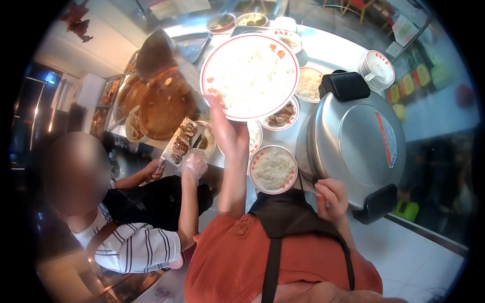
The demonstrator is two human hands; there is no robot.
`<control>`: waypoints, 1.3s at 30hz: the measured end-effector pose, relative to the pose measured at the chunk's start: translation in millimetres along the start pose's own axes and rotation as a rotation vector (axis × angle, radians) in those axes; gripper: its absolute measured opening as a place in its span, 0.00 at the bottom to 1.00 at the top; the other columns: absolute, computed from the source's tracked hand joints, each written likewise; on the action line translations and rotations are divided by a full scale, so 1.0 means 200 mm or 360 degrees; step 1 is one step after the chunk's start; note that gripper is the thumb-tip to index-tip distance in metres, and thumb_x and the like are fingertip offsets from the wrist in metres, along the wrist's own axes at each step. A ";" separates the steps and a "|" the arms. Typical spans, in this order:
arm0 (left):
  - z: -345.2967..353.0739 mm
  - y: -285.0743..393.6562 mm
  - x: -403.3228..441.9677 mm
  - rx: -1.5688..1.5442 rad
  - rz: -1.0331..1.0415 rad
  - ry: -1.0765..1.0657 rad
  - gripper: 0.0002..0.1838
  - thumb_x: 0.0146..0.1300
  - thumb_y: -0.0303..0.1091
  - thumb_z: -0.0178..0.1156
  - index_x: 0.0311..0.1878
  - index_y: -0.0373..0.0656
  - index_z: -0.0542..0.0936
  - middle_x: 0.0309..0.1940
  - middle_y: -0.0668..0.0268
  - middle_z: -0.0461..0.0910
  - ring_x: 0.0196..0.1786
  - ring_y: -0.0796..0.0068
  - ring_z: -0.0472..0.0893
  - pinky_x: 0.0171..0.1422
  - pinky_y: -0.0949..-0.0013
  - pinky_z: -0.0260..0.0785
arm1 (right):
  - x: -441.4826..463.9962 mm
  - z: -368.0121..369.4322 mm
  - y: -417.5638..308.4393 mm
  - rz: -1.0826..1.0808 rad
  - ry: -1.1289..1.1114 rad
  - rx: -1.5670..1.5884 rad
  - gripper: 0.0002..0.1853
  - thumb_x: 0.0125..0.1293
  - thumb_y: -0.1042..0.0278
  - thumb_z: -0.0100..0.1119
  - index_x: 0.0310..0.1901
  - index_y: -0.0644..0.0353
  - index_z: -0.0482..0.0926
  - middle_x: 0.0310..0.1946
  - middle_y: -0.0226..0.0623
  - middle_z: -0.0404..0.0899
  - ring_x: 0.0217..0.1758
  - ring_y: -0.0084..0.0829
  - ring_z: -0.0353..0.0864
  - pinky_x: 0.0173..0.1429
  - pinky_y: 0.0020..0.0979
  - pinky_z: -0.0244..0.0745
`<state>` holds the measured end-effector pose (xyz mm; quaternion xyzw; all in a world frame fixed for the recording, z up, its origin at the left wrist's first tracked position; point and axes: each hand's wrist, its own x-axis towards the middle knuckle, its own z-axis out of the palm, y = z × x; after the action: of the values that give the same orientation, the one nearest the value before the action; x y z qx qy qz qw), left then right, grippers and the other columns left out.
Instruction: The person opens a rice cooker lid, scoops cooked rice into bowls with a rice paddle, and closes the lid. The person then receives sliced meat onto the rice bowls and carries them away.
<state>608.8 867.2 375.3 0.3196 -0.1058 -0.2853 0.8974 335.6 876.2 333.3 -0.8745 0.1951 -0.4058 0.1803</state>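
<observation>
My left hand (230, 126) grips the near-left rim of a white plate (250, 76) of rice with red markings, raised over the counter. My right hand (331, 198) is beside the big steel rice cooker (358, 141), low on its left side. Its fingers are curled, and whatever they may hold is too small to make out. Between my arms, a bowl of rice (273, 169) stands at the counter's near edge. Behind it is a plate with dark meat (281, 117), partly under the raised plate.
At left, a co-worker (136, 237) holds a cleaver with chopped meat (182, 144) beside a round brown board (166, 106). Stacked plates with a spoon (376, 70) stand at back right. More dishes (251, 20) line the back; another rice plate (309, 84) is behind the cooker's left side.
</observation>
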 end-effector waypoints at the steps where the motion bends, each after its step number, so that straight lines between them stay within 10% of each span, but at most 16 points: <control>1: -0.01 0.02 -0.04 0.0000 0.0004 0.0015 0.29 0.67 0.52 0.46 0.62 0.41 0.62 0.59 0.61 0.68 0.60 0.66 0.70 0.62 0.60 0.64 | -0.01 0.01 -0.01 0.0048 0.0018 0.0137 0.13 0.48 0.79 0.62 0.39 0.63 0.77 0.37 0.40 0.76 0.37 0.39 0.76 0.40 0.34 0.71; 12: -0.06 0.20 -0.24 -0.0067 0.0029 0.0001 0.30 0.67 0.54 0.43 0.65 0.42 0.59 0.62 0.63 0.65 0.64 0.65 0.66 0.67 0.59 0.58 | 0.03 0.12 -0.05 0.0132 -0.0289 0.0038 0.23 0.50 0.78 0.60 0.51 0.64 0.73 0.30 0.40 0.76 0.32 0.38 0.75 0.35 0.36 0.68; 21: -0.05 0.22 -0.36 -0.0218 -0.0002 -0.0014 0.29 0.69 0.50 0.42 0.64 0.37 0.59 0.61 0.60 0.66 0.61 0.67 0.68 0.65 0.62 0.60 | 0.13 0.68 0.23 0.0981 -0.1251 -0.0144 0.42 0.53 0.73 0.49 0.67 0.72 0.38 0.28 0.61 0.77 0.32 0.54 0.78 0.38 0.47 0.71; 28: -0.05 0.22 -0.43 -0.0136 -0.0078 -0.0076 0.30 0.68 0.54 0.42 0.63 0.40 0.61 0.60 0.61 0.67 0.61 0.66 0.68 0.65 0.61 0.61 | 0.11 0.97 0.47 0.1124 -0.1301 -0.0291 0.43 0.54 0.71 0.49 0.67 0.73 0.36 0.36 0.59 0.78 0.40 0.51 0.79 0.45 0.45 0.72; 35: -0.07 0.17 -0.43 -0.0148 -0.0094 -0.0087 0.31 0.68 0.53 0.42 0.64 0.38 0.60 0.61 0.61 0.66 0.62 0.68 0.67 0.66 0.63 0.58 | 0.16 0.92 0.40 0.1200 -0.1485 -0.0258 0.25 0.57 0.68 0.48 0.58 0.67 0.66 0.50 0.55 0.74 0.53 0.50 0.74 0.57 0.41 0.67; 39: -0.06 0.18 -0.45 -0.0184 -0.0148 -0.0174 0.30 0.69 0.52 0.41 0.65 0.38 0.58 0.61 0.61 0.66 0.62 0.68 0.67 0.66 0.64 0.57 | 0.11 0.97 0.45 0.0539 -0.0624 -0.0155 0.26 0.59 0.64 0.52 0.58 0.65 0.66 0.58 0.52 0.67 0.61 0.48 0.66 0.63 0.40 0.61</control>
<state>554.7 948.0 388.4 0.2556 -0.1230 -0.3494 0.8930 481.8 818.3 186.6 -0.8990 0.3192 -0.1829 0.2377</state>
